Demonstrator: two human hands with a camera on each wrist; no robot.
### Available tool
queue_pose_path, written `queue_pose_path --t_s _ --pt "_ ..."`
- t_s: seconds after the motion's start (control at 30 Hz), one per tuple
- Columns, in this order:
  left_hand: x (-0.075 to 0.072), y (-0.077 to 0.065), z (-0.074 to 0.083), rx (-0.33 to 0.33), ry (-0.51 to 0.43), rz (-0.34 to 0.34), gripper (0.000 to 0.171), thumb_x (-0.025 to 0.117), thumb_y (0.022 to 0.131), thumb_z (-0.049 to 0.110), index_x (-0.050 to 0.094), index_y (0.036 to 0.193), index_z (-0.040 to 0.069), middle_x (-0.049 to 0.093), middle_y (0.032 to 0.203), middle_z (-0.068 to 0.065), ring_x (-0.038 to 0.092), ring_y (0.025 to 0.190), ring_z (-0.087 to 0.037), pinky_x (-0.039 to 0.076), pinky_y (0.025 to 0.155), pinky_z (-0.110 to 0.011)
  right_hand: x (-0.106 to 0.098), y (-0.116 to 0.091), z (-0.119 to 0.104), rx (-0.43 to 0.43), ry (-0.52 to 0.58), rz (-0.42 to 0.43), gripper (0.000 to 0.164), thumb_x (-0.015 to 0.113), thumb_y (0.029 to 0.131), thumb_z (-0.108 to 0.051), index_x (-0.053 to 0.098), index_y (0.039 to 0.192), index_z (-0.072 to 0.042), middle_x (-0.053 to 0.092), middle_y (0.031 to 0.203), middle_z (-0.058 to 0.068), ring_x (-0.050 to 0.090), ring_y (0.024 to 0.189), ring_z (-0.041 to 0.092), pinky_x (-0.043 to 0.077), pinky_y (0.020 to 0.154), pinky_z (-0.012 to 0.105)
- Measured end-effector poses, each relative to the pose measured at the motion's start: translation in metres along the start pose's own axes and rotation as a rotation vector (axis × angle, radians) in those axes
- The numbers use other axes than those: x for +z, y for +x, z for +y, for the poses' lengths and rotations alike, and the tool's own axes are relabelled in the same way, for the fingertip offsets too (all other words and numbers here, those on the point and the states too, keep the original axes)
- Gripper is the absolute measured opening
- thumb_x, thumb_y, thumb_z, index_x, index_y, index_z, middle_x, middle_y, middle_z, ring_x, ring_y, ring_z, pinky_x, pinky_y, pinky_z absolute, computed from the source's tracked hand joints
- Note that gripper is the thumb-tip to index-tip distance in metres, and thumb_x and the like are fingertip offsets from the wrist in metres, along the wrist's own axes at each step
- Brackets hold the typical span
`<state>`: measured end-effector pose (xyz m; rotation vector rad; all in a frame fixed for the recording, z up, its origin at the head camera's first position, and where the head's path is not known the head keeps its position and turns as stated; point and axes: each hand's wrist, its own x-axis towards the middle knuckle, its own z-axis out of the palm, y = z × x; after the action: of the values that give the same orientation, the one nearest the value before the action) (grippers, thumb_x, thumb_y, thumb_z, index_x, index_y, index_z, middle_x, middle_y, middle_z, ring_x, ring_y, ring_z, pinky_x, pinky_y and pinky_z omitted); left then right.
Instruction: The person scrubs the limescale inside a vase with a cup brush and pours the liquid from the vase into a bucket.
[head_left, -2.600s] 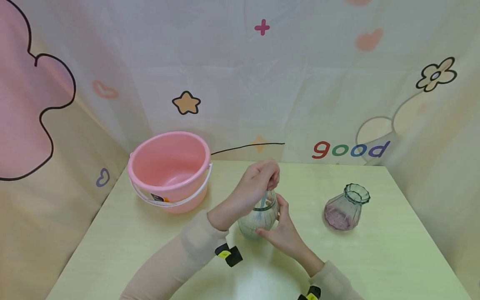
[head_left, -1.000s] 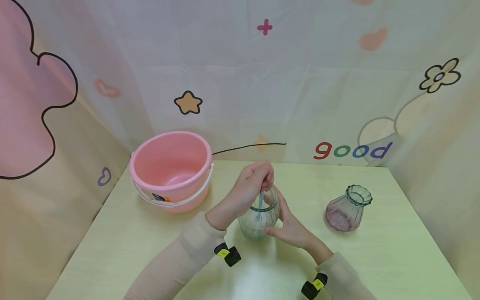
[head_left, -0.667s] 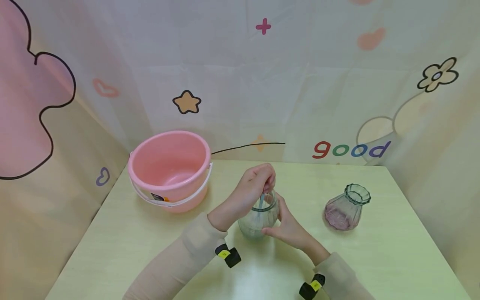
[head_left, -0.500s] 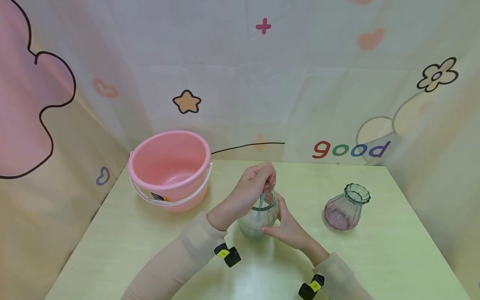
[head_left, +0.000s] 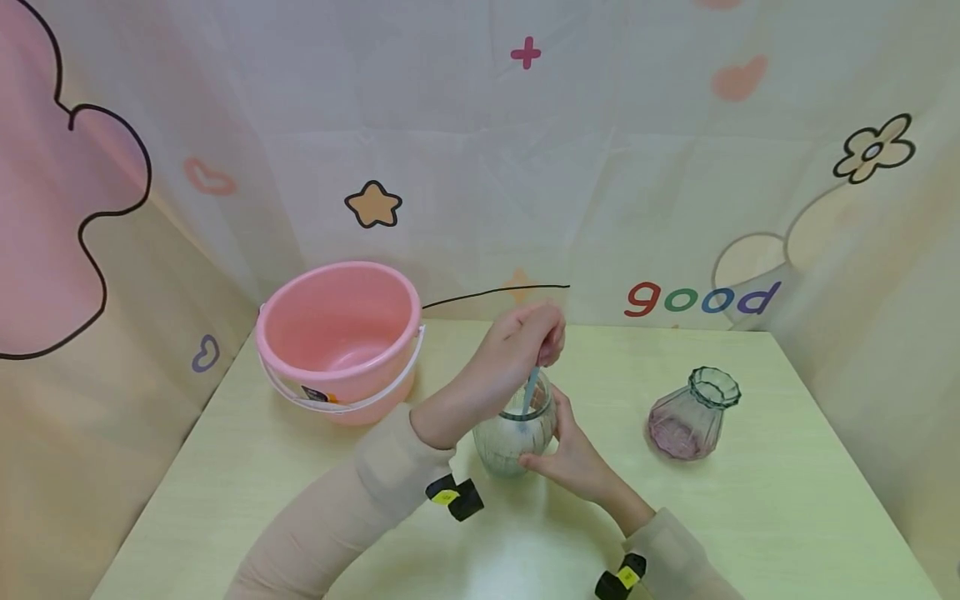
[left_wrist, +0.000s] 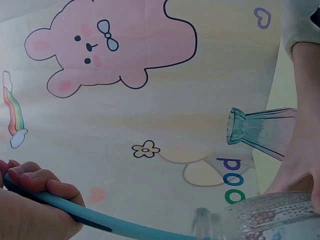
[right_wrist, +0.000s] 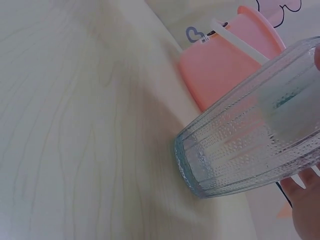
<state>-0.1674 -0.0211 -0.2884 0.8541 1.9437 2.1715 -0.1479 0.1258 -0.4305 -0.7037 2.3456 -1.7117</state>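
My left hand (head_left: 517, 346) grips the handle of a blue bottle brush (head_left: 531, 392), fingers curled round it above a greenish clear glass vase (head_left: 502, 446). In the left wrist view the handle (left_wrist: 130, 226) is light blue with a dark strip and runs into the vase mouth. Through the ribbed, dimpled glass (right_wrist: 215, 150) in the right wrist view, the brush's pale head (right_wrist: 285, 112) shows as a blur. My right hand (head_left: 576, 462) holds the vase from its right side, thumb at the front and fingers behind. The vase's base is at the tabletop.
A second glass vase (head_left: 686, 425), green at its wavy rim and purple below, stands to the right on the pale table (head_left: 787, 500). At the back left is a pink bucket (head_left: 360, 392) with a white handle. A printed curtain (head_left: 450, 125) hangs behind.
My left hand has risen and shifted slightly right, so more of the brush handle shows above the vase rim. My right hand keeps its hold on the vase, nearly in place.
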Motion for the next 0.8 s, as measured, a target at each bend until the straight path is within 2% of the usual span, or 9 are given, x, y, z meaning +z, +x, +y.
queue_pose_path --t_s 0.23,0.43,0.8 --pt "0.000 0.003 0.015 0.002 0.011 -0.024 0.030 0.031 0.094 0.019 0.037 0.070 0.003 0.031 0.064 -0.011 0.031 0.060 -0.027 0.028 0.058 -0.030 0.005 0.000 -0.001 -0.020 0.006 0.045 0.093 0.072 0.075 -0.011 0.006 0.141 -0.012 0.025 0.140 0.016 0.028 0.126 0.029 0.026 0.098 0.058" --pt "-0.002 0.006 0.027 0.055 -0.015 -0.020 0.028 0.030 0.094 0.014 0.037 0.070 0.001 0.030 0.067 -0.011 0.030 0.060 -0.026 0.028 0.058 -0.031 0.006 0.000 -0.004 0.006 -0.013 0.072 0.096 0.073 0.073 -0.012 0.006 0.140 -0.012 0.029 0.138 0.017 0.031 0.124 0.030 0.026 0.098 0.058" --pt "-0.004 0.008 0.031 0.033 -0.025 -0.009 0.027 0.030 0.093 0.015 0.036 0.070 0.001 0.030 0.067 -0.011 0.031 0.060 -0.024 0.028 0.060 -0.030 0.009 0.000 -0.003 -0.012 -0.001 0.092 0.096 0.074 0.071 -0.010 0.008 0.140 -0.013 0.029 0.138 0.017 0.033 0.123 0.031 0.026 0.098 0.057"
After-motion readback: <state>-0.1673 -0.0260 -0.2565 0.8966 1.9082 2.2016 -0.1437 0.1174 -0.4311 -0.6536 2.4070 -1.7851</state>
